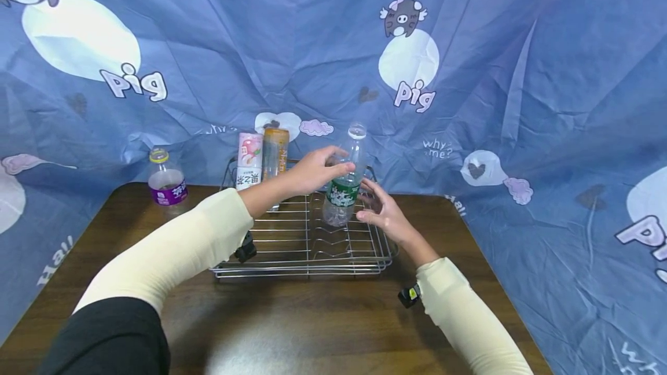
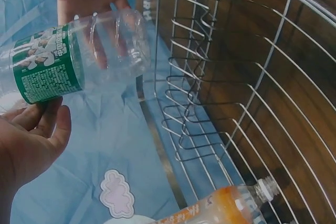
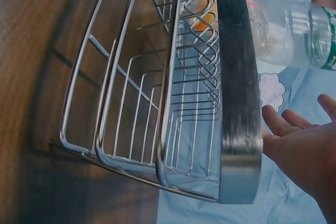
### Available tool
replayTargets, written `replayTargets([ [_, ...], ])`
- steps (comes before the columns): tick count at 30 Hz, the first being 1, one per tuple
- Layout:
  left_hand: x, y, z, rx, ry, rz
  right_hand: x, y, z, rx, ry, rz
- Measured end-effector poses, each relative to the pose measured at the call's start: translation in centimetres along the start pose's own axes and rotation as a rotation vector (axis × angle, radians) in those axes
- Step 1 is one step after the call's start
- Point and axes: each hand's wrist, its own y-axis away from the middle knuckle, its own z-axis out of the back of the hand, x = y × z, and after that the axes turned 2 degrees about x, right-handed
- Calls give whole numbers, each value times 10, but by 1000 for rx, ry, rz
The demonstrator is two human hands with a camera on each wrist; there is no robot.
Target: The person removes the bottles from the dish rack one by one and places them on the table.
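Note:
A clear plastic bottle (image 1: 341, 194) with a green label is held upright over the wire dish rack (image 1: 281, 259), its open neck pointing up. My left hand (image 1: 322, 168) grips it around the part above the label; in the left wrist view, thumb and fingers (image 2: 62, 129) meet it at the label's edge. Beside its lower part is my right hand (image 1: 384, 216), fingers spread and loosely bent. A gap shows between that hand (image 3: 304, 150) and the bottle (image 3: 299, 32) in the right wrist view.
At the rack's left end, an orange-labelled bottle (image 1: 274, 152) stands neck down next to a pink-and-white bottle (image 1: 250, 161). A purple-labelled bottle (image 1: 168, 184) stands at the back left corner of the brown table (image 1: 292, 328). Blue printed cloth (image 1: 312, 45) hangs behind.

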Motion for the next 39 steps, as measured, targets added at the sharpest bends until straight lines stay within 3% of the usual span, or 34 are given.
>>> replayTargets([
  [9,-2,0,-5,-2,46,19,-4,2,-1,-9,-13,-17],
  [22,2,-1,-8,-17,45,6,-1,1,-3,-3,10,-32],
  [39,-4,0,-15,-10,46,5,-1,-2,-13,-6,1,-1],
])
